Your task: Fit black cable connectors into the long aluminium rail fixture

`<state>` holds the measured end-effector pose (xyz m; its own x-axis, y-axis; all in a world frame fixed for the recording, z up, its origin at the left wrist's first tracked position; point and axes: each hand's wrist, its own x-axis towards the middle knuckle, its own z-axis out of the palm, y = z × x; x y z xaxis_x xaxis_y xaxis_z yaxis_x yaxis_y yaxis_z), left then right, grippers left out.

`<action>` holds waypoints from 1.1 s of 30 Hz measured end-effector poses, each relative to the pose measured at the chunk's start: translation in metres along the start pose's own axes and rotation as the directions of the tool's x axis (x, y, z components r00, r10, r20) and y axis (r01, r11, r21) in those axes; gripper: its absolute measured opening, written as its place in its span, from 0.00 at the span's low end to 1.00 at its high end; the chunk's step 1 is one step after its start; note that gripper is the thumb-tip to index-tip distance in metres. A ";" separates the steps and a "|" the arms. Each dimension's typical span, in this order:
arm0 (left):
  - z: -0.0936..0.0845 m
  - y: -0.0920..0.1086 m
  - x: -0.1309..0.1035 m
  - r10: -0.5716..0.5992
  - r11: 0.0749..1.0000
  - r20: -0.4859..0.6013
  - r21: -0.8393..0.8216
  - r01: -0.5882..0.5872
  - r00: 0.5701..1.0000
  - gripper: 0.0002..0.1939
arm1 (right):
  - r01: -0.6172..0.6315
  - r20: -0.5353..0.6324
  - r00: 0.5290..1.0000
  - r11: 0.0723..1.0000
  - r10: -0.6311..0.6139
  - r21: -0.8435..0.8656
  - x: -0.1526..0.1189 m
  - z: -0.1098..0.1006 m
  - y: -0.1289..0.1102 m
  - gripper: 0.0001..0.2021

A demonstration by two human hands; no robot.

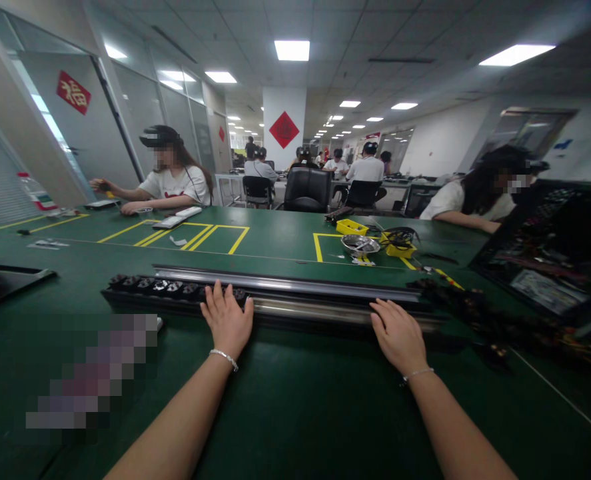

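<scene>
A long dark channel (pixel 305 311) lies across the green table in front of me, with a row of small black parts (pixel 161 285) in its left portion. Behind it runs a second long rail (pixel 285 283), roughly parallel. My left hand (pixel 228 320) rests on the channel near the right end of the black parts, its fingers spread. Toward the channel's right end lies my right hand (pixel 399 333), fingers extended over the edge. Neither hand is closed round anything. The fingertips partly cover the channel and some parts.
Beyond the rails are a metal bowl (pixel 360 245), yellow trays (pixel 351 227) and black cables (pixel 399 236). Dark clustered parts (pixel 455 300) lie right, beside a large black panel (pixel 550 247). A blurred-out object (pixel 92 373) lies left. People sit across the table on both sides.
</scene>
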<state>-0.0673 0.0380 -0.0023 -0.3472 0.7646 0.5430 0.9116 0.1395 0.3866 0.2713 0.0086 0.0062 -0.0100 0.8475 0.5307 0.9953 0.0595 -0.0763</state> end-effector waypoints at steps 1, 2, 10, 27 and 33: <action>0.000 0.000 0.000 0.003 1.000 0.007 0.001 -0.003 1.000 0.29 | -0.004 0.001 1.000 1.000 0.004 0.007 0.000 0.000 0.000 0.19; -0.001 0.000 0.000 0.006 1.000 0.015 0.001 -0.006 1.000 0.28 | -0.007 0.003 1.000 1.000 0.007 0.012 0.000 0.000 -0.001 0.19; -0.002 0.002 0.000 0.021 1.000 0.038 -0.011 -0.020 0.999 0.24 | -0.018 0.016 1.000 0.999 0.018 0.035 0.001 -0.003 -0.001 0.18; -0.001 0.004 -0.002 0.109 0.993 -0.011 -0.034 -0.109 0.994 0.19 | -0.046 0.049 0.998 0.998 0.044 0.032 0.005 -0.006 -0.002 0.19; 0.000 0.004 -0.001 0.129 0.990 -0.023 -0.046 -0.130 0.991 0.18 | -0.094 0.066 0.994 0.996 0.092 0.014 0.008 -0.006 -0.004 0.20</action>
<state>-0.0634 0.0376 -0.0015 -0.2318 0.7613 0.6056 0.9378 0.0096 0.3469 0.2683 0.0118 0.0153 0.0757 0.8821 0.4649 0.9905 -0.0128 -0.1370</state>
